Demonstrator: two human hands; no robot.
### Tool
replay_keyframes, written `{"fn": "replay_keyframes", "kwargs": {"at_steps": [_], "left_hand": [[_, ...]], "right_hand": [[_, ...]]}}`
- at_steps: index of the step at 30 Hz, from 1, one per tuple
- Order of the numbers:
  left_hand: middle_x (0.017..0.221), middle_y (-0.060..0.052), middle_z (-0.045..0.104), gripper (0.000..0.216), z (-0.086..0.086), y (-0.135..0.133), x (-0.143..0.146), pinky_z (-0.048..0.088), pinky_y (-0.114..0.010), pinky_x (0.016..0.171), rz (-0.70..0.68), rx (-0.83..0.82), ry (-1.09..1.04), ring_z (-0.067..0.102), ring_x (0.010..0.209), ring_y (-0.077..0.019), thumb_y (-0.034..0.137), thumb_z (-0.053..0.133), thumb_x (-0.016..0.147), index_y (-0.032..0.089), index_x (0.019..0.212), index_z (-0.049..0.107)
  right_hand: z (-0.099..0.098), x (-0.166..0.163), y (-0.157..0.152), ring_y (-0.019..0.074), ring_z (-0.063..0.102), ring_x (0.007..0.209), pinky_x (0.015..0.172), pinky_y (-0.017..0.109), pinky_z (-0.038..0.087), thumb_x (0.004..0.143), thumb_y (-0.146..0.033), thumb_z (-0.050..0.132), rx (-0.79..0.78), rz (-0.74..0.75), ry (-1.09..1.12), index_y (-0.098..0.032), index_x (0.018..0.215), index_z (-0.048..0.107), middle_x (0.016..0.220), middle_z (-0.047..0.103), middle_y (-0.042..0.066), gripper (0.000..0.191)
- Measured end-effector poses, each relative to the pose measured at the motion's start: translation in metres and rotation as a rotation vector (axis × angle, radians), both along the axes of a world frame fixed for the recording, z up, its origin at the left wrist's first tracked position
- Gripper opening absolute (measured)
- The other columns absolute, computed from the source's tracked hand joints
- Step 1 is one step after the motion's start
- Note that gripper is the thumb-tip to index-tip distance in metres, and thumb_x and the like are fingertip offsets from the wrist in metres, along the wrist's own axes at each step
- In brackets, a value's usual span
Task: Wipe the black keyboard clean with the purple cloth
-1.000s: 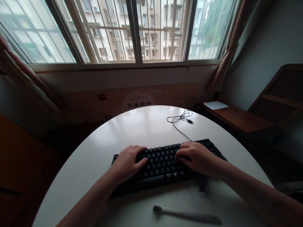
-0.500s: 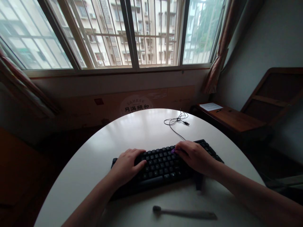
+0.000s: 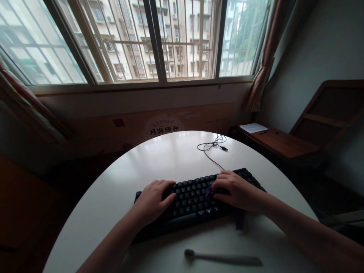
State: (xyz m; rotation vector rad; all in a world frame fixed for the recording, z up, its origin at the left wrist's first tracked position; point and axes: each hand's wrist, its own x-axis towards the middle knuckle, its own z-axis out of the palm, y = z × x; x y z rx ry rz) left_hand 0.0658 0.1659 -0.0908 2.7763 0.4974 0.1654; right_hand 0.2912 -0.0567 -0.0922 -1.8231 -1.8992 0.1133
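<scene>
A black keyboard [image 3: 196, 201] lies on the round white table [image 3: 170, 155] in front of me. My left hand [image 3: 153, 201] grips its left end, fingers curled over the keys and thumb pointing right. My right hand [image 3: 236, 189] lies over the right half of the keys, its fingertips pinched on a small purple object [image 3: 209, 191] that touches the keys. A dark, bluish object [image 3: 239, 223] shows under my right wrist at the keyboard's front edge; what it is I cannot tell.
A grey toothbrush [image 3: 222, 259] lies on the table near me, head to the left. The keyboard's thin black cable [image 3: 213, 146] coils at the far side. A wooden side table [image 3: 284, 142] with a paper [image 3: 254, 127] stands at the right, below the barred window [image 3: 159, 38].
My right hand has slid a little over the keys with the purple object, first to the back row, then down to the middle rows. My left hand has stayed in place.
</scene>
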Motion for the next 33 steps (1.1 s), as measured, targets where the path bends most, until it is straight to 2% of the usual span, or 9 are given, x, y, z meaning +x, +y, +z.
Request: {"fn": "replay_keyframes", "kwargs": {"at_steps": [4,10,14,17,21,26,33], "left_hand": [[0.12,-0.005,0.066,0.04,0.001,-0.001,0.0,0.045,-0.043,0.098,0.006,-0.01,0.014,0.057,0.111,-0.025,0.044,0.051,0.089,0.027,0.124,0.059],[0.12,-0.005,0.066,0.039,0.002,-0.003,0.0,0.044,-0.043,0.099,0.009,-0.008,0.015,0.057,0.112,-0.0255,0.043,0.051,0.088,0.026,0.123,0.059],[0.121,-0.005,0.066,0.04,0.003,-0.003,0.0,0.044,-0.043,0.099,0.011,-0.009,0.017,0.057,0.112,-0.0255,0.043,0.051,0.088,0.026,0.123,0.059],[0.121,-0.005,0.066,0.039,0.003,-0.003,0.001,0.044,-0.043,0.099,0.008,-0.004,0.016,0.057,0.112,-0.0255,0.043,0.05,0.089,0.027,0.123,0.059],[0.12,-0.005,0.066,0.04,0.004,-0.003,0.001,0.044,-0.042,0.098,0.01,-0.002,0.013,0.057,0.112,-0.0256,0.044,0.05,0.089,0.026,0.123,0.059],[0.12,-0.005,0.066,0.039,0.003,-0.003,0.001,0.044,-0.043,0.098,0.008,-0.005,0.005,0.057,0.111,-0.0255,0.043,0.051,0.089,0.026,0.123,0.059],[0.12,-0.006,0.066,0.039,0.001,-0.003,0.0,0.044,-0.044,0.097,0.001,0.009,-0.009,0.057,0.11,-0.0258,0.043,0.051,0.088,0.026,0.122,0.059]], "right_hand": [[0.003,-0.003,-0.001,0.0161,0.058,0.085,0.089,0.033,0.04,0.084,-0.018,0.066,-0.012,0.054,0.021,-0.021,0.092,0.069,0.087,0.068,0.001,0.01],[0.001,-0.002,-0.001,0.0205,0.058,0.09,0.089,0.038,0.037,0.083,-0.027,0.068,-0.033,-0.081,-0.055,-0.022,0.105,0.069,0.092,0.07,0.004,0.023],[0.0,-0.001,-0.001,0.0176,0.056,0.081,0.084,0.035,0.036,0.09,-0.028,0.06,-0.04,-0.025,-0.103,-0.025,0.102,0.072,0.081,0.068,0.003,0.017],[0.0,-0.003,0.0,0.0173,0.055,0.08,0.08,0.034,0.035,0.094,-0.03,0.056,-0.039,-0.016,-0.142,-0.028,0.104,0.073,0.079,0.066,0.003,0.02],[0.002,-0.009,0.0,0.0174,0.054,0.078,0.078,0.034,0.034,0.093,-0.029,0.055,-0.03,-0.045,-0.156,-0.028,0.106,0.073,0.078,0.066,0.004,0.022],[0.002,-0.01,0.0,0.0162,0.055,0.078,0.08,0.034,0.036,0.092,-0.026,0.056,-0.045,0.022,-0.077,-0.026,0.1,0.075,0.079,0.066,0.002,0.02],[-0.01,-0.01,0.005,0.0176,0.055,0.077,0.076,0.034,0.037,0.092,-0.026,0.055,0.011,-0.089,-0.097,-0.024,0.101,0.075,0.076,0.066,0.004,0.022]]}}
